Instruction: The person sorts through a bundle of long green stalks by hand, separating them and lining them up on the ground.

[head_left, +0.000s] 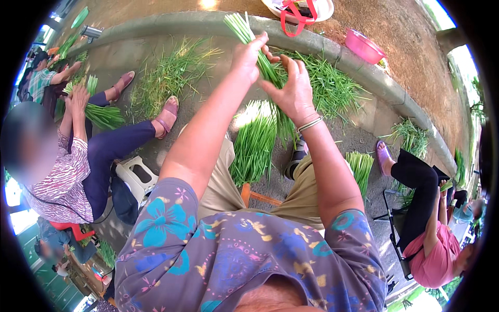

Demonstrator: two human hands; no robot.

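My left hand (249, 60) is closed around a bunch of long green chives (240, 27), its pale stem ends pointing up and away. The bunch's green leaves hang down toward me, passing behind my right hand (295, 88). That hand, with a bracelet at its wrist, has its thumb and fingers apart beside the leaves; whether it touches them is hard to tell. Below, a thick pile of chives (254, 143) lies on the ground between my legs. A smaller chive bundle (359, 169) sits to the right of my right leg.
Loose green trimmings (332, 86) lie ahead by a curved concrete curb (202, 23), with more cut leaves (169, 75) to the left. Beyond the curb stand a pink basin (364, 47) and a red-handled bag (299, 18). People sit on both sides; the left one holds chives (104, 115).
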